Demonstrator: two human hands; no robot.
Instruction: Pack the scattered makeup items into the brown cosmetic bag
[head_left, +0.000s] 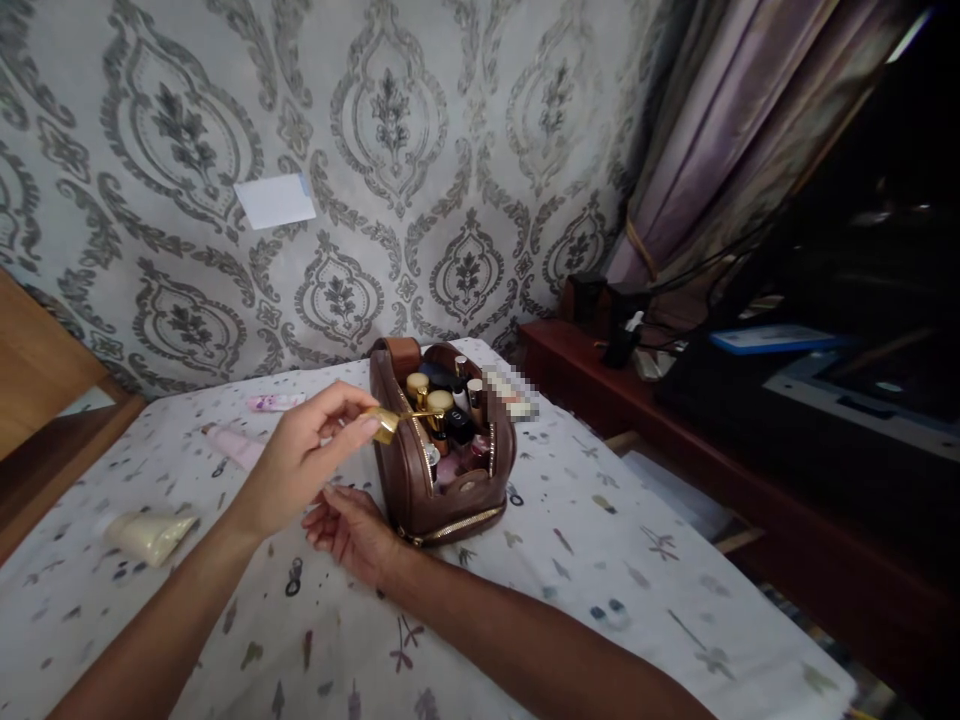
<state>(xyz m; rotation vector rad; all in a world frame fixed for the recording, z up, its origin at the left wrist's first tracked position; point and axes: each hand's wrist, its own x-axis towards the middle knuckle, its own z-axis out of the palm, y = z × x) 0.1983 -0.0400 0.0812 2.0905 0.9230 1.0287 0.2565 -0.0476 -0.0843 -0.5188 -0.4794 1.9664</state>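
My left hand (311, 455) pinches a small gold item (385, 424) between thumb and fingers, at the left side of an open brown leather bag (442, 510). Inside the bag stand several cosmetics, among them gold-capped bottles (439, 402), a black item (458, 422) and a pink one (448, 470). My right hand (349, 532) rests low beside the bag's front left corner, palm partly up, its fingers loosely curled and apart with nothing seen in them.
On the patterned white cloth (525, 620) lie a cream tube (150, 537) at left, a pink tube (234, 446) and a small floral tube (275, 402). A dark red shelf (555, 370) with cables and small items runs along the right. Patterned wallpaper stands behind.
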